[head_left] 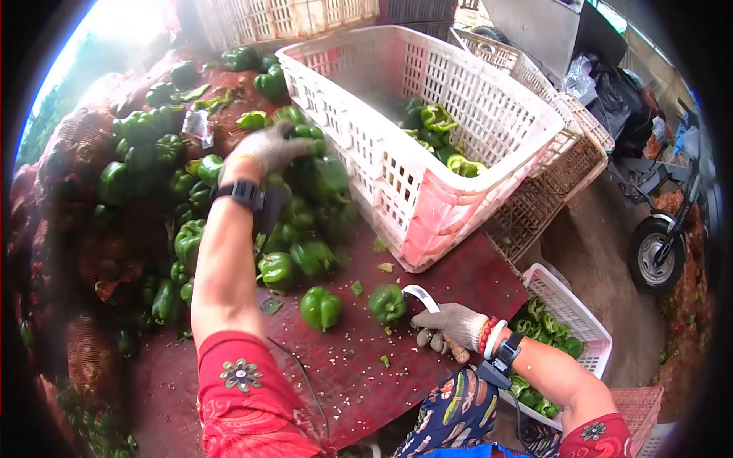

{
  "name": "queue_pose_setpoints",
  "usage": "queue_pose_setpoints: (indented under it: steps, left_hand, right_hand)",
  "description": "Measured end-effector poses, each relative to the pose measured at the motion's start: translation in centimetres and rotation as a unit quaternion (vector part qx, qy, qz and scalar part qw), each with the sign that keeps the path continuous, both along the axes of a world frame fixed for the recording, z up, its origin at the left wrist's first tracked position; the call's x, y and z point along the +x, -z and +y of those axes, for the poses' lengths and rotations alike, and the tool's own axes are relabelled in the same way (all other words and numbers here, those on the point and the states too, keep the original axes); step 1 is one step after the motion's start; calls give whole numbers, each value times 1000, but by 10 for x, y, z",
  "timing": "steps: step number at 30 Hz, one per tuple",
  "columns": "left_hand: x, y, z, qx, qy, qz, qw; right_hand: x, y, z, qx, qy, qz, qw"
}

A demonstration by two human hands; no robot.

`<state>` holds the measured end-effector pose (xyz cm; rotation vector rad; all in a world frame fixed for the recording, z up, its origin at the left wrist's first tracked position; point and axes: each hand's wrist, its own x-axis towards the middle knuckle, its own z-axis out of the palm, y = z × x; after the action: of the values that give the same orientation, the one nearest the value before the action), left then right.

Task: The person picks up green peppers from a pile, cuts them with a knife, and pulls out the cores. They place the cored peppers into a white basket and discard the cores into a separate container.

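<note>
The fingers of our gloved right hand [452,327] are clamped on a curved knife [419,295], its brown handle showing below the palm. Our gloved left hand [266,149] is over the heap of green bell peppers [313,258]; with the blur there, we cannot tell whether its fingers are apart or gripping one. Near the blade sits one loose pepper [387,304], with another [320,308] to its left, both on our red worktop [343,385]. Beyond, a white plastic crate [450,217] holds some peppers, and a lower crate [604,343] beside our right forearm holds more.
</note>
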<state>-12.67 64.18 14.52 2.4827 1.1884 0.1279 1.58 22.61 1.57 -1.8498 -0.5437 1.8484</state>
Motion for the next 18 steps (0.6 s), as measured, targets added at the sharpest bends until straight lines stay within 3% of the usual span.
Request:
queue_pose_setpoints:
  steps: [3,4,5,6,7,8,11,13,14,15,16,17,18]
  left_hand:
    - [-43,42,-41,118,21,-15,993]
    - [-53,71,-52,166,76,-39,983]
    - [-65,84,-74,293,210,27,932]
    - [-59,91,-117,93,6,-124,988]
    - [-64,109,-145,64,6,-125,990]
    - [-66,131,-175,83,-4,-154,985]
    - [-52,117,-223,203,-11,-228,952]
    - [-33,96,-206,265,7,-330,906]
    - [-17,92,-168,325,26,-396,858]
    - [-7,69,-136,352,9,-359,864]
    - [3,61,-87,512,48,-261,817]
    - [18,43,-50,320,-60,-249,912]
    - [28,35,-8,188,-78,-186,961]
  right_hand:
    - [-3,-8,-1,-12,13,4,1000]
    - [-2,-5,-1,-6,9,8,1000]
    - [0,0,-4,-5,4,12,1000]
    - [1,12,-6,10,11,5,1000]
    - [-3,17,-8,34,32,-13,999]
    - [-3,17,-11,43,31,-4,999]
    - [-5,-11,-7,27,3,-29,999]
    - [-6,-13,-6,24,4,-27,999]
    - [-2,-6,-6,38,13,-15,999]
    - [-1,8,-9,49,22,-4,999]
    - [0,17,-11,59,30,10,998]
    - [0,14,-10,50,25,13,998]
    - [0,4,-7,42,22,16,999]
